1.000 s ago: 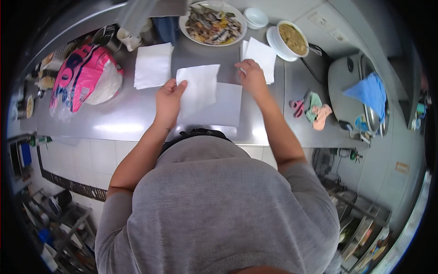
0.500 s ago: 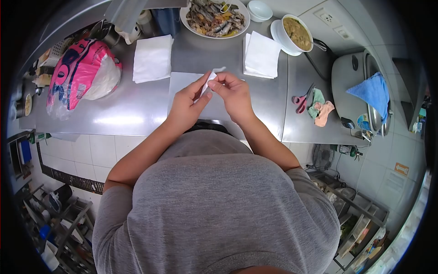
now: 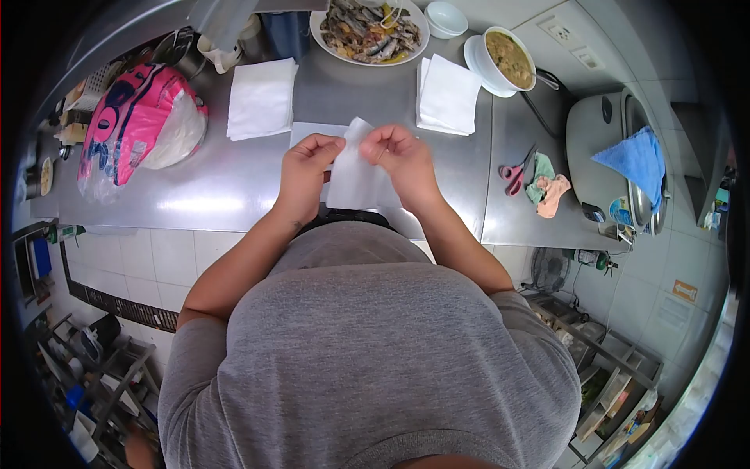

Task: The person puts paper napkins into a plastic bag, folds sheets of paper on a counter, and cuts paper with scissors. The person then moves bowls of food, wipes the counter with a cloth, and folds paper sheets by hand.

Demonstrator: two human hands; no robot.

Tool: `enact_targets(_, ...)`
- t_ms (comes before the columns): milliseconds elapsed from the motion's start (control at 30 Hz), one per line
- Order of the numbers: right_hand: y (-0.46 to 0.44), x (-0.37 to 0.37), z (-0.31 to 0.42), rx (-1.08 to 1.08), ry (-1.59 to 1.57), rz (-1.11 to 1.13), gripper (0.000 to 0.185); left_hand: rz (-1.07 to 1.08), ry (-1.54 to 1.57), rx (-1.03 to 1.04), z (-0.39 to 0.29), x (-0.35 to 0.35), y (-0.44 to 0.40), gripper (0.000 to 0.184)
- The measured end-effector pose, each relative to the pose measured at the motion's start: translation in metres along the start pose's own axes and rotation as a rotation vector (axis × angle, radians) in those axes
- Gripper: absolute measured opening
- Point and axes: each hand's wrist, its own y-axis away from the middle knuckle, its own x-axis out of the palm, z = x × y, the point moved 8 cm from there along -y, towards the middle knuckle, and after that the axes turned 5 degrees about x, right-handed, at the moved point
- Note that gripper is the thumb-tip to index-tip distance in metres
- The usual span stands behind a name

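Note:
A white paper napkin [image 3: 349, 173] hangs between my hands above the near part of the steel counter. My left hand [image 3: 309, 166] pinches its left edge near the top. My right hand [image 3: 401, 162] has thumb and forefinger curled together on the napkin's right side. Under and behind my hands lies a flat white sheet [image 3: 308, 131], partly covered by them. Folded white napkins form one stack [image 3: 261, 98] beyond my left hand and another stack [image 3: 449, 95] beyond my right.
On the steel counter [image 3: 234, 184], a pink plastic bag [image 3: 144, 117] lies left. At the back are a plate of fish [image 3: 369, 31], small bowls [image 3: 446, 19] and a bowl of soup [image 3: 508, 59]. Right are scissors [image 3: 513, 178], cloths [image 3: 553, 195] and a lidded cooker [image 3: 598, 148].
The napkin was a narrow roll held close between both hands. Now it hangs longer and wider, my hands are further apart, and the left has shifted left.

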Motion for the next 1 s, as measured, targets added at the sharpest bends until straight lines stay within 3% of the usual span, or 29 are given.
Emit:
enact_targets(67,0.01,0.01,0.006,-0.134,0.284,0.023,0.026,-0.085,0.026,-0.068,0.005,-0.008,-0.002,0.017)
enact_targets(167,0.022,0.022,0.009,-0.187,0.451,0.041,0.041,-0.114,0.123,-0.027,0.008,-0.009,-0.005,0.02)
enact_targets(267,0.029,0.029,0.017,-0.237,0.589,0.053,0.042,-0.123,0.169,-0.009,0.012,-0.012,-0.007,0.022)
enact_targets(367,0.041,0.036,0.034,-0.457,0.699,0.01,0.038,-0.227,0.192,0.019,0.007,-0.014,-0.005,0.023)
enact_targets(567,0.047,0.037,0.041,-0.628,0.766,0.016,0.022,-0.218,0.186,0.048,0.005,-0.017,-0.005,0.026)
enact_targets(667,0.042,0.028,0.035,-0.551,0.653,-0.057,0.015,-0.159,0.192,0.013,0.005,-0.01,-0.006,0.027)
enact_targets(767,0.033,0.01,0.022,-0.355,0.337,-0.143,0.01,0.006,0.2,-0.102,0.004,0.01,0.006,0.037)
enact_targets(867,0.027,0.001,0.008,-0.14,0.043,-0.153,0.01,0.231,-0.047,-0.024,0.002,0.027,0.015,0.048)
enact_targets(1000,0.023,-0.001,-0.001,-0.039,-0.117,-0.098,0.01,0.318,-0.043,0.095,-0.002,0.036,0.015,0.045)
